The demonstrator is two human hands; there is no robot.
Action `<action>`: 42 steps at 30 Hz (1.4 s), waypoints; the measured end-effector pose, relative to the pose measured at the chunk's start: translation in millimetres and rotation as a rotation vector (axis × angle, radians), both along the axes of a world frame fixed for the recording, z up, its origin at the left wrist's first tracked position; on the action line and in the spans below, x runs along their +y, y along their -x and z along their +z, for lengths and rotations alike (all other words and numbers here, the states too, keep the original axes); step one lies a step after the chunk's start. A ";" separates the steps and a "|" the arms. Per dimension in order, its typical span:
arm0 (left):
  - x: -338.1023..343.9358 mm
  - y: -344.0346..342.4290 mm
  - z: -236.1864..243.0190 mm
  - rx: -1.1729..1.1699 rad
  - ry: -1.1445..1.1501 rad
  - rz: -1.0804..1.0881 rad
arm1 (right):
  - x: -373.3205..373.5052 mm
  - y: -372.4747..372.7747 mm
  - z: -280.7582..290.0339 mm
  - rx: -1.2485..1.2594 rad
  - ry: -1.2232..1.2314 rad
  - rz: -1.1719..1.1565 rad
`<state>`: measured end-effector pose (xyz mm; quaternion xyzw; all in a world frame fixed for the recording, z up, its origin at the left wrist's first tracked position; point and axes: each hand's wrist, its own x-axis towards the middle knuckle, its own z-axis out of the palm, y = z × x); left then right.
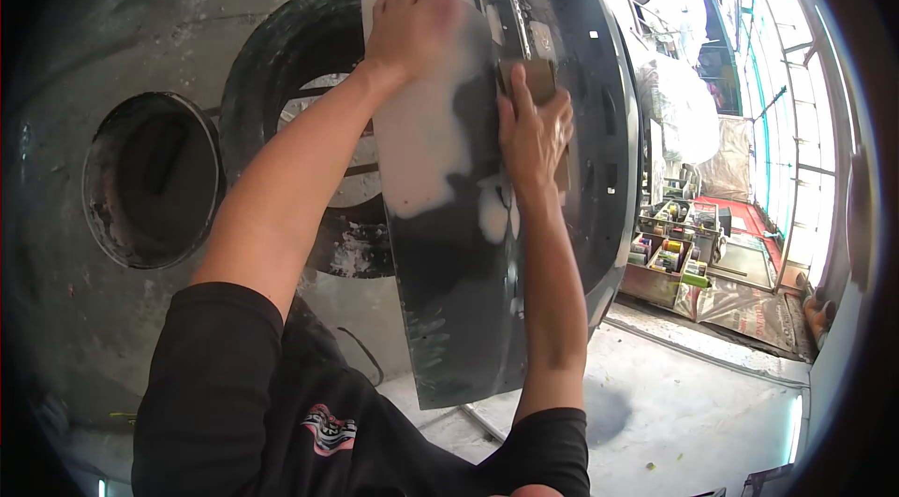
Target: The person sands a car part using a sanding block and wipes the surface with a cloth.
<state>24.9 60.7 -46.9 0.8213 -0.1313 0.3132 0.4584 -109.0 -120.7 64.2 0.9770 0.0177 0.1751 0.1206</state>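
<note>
A dark car body panel (459, 310) with pale grey patches lies lengthwise in front of me. My left hand (412, 27) rests on the far part of its pale surface, fingers laid against it and partly blurred; I see nothing held there. Just right of the panel's raised ridge, my right hand (536, 137) grips a brown sanding block (536, 76). The block shows beyond the fingers and beside the wrist, pressed to the panel. Its underside is hidden.
A black tire (257, 57) lies under the panel's left side. Further left stands a round bucket (154, 183) with murky liquid. At right are a crate of bottles and cans (667, 254), plastic-wrapped bulk (682, 109) and a pale floor (674, 403).
</note>
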 end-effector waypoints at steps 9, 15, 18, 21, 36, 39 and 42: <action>-8.6 1.1 -0.7 -0.033 0.032 0.040 | -3.5 -38.1 3.2 -0.028 0.050 -0.026; 0.3 2.1 3.2 -0.012 -0.021 0.056 | -6.5 37.4 -5.6 0.001 -0.039 0.075; -10.9 2.2 5.4 -0.011 0.020 0.033 | -20.7 1.7 3.8 -0.036 0.099 0.030; -7.1 -1.7 -2.3 0.026 0.034 0.016 | -6.7 -35.8 10.1 0.005 0.070 -0.027; -4.6 -2.7 -3.8 0.015 0.001 0.036 | -1.9 4.3 -1.0 -0.039 0.039 0.049; -2.4 2.8 -1.4 0.014 -0.018 0.075 | -8.5 50.6 -7.7 -0.014 0.032 0.065; -12.7 5.3 1.9 -0.016 0.010 0.068 | -20.8 22.9 -1.0 -0.027 0.066 0.040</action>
